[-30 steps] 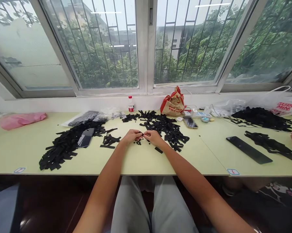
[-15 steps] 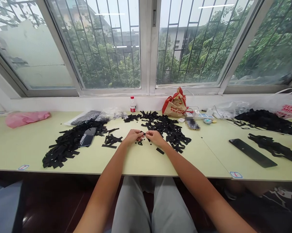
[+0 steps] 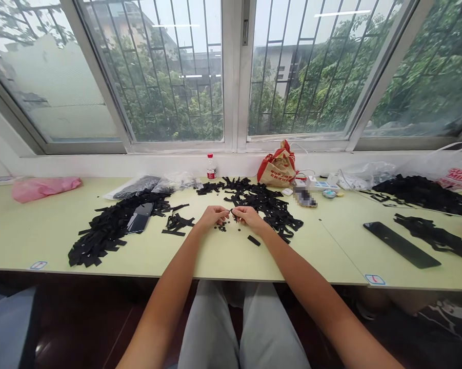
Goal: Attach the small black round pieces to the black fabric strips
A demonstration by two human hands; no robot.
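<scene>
Above the table's middle, my left hand and my right hand face each other, fingertips nearly meeting. Both are closed in a pinch on a short black strip, whose end shows under my right fingers; finer detail there is too small to make out. Several tiny black ring-like pieces lie beneath my left hand. A single flat black strip rests just nearer than my right hand. Behind and right of the hands spreads a pile of black strips.
A long heap of black strips lies left, with a phone on it and a smaller bunch beside it. Behind stand a bottle and a paper bag. A dark flat slab and more black strips are at right.
My fingertips have shifted slightly on the black strip, and less of it shows between them. The whole view has moved a little; the piles look the same.
</scene>
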